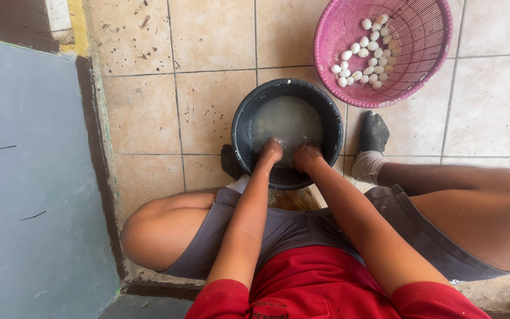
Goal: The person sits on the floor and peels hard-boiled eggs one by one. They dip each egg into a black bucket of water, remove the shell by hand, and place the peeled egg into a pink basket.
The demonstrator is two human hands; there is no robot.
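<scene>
A black round basin (242, 118) filled with cloudy grey water stands on the tiled floor between my feet. My left hand (271, 149) and my right hand (306, 156) are both dipped into the water at the near side of the basin, close together. The fingers are under the murky water, so I cannot see what, if anything, they hold. A pink woven plastic basket (426, 53) sits just beyond the basin to the right, tilted toward me, with several white eggs (364, 53) lying in it.
I squat with knees spread, in grey shorts and a red shirt. My right foot in a dark, dirty sock (373, 133) rests beside the basin. A grey painted wall or slab (30, 177) runs along the left. The beige floor tiles (208, 35) are speckled with dirt.
</scene>
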